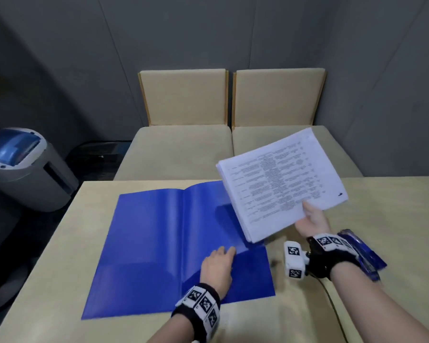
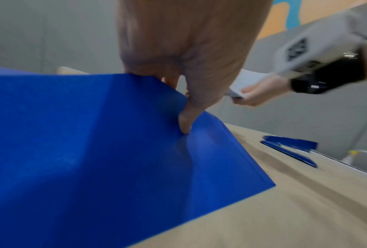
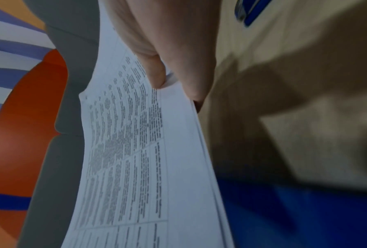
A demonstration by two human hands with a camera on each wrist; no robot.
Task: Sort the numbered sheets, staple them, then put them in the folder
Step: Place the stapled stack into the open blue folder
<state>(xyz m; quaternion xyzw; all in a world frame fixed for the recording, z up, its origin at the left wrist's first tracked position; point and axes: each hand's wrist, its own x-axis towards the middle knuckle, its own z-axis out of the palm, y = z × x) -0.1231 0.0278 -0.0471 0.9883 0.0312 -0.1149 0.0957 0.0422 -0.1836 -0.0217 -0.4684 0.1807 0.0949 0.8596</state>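
A blue folder (image 1: 146, 243) lies spread flat on the beige table (image 1: 386, 209). My left hand (image 1: 223, 253) is at the top edge of the pocket on the folder's right half. In the left wrist view its thumb (image 2: 184, 124) and the fingers behind pinch that pocket flap (image 2: 135, 134). My right hand (image 1: 312, 219) grips a stack of printed sheets (image 1: 278, 184) by its near corner, thumb on top, and holds it tilted in the air over the folder's right half. The thumb (image 3: 157, 73) lies on the top sheet (image 3: 135, 151).
A blue stapler (image 1: 364, 253) lies on the table just right of my right wrist, also seen as the stapler (image 2: 290, 149). Two beige chairs (image 1: 183, 144) stand beyond the table's far edge. A grey and blue bin (image 1: 22, 164) sits on the floor at the left.
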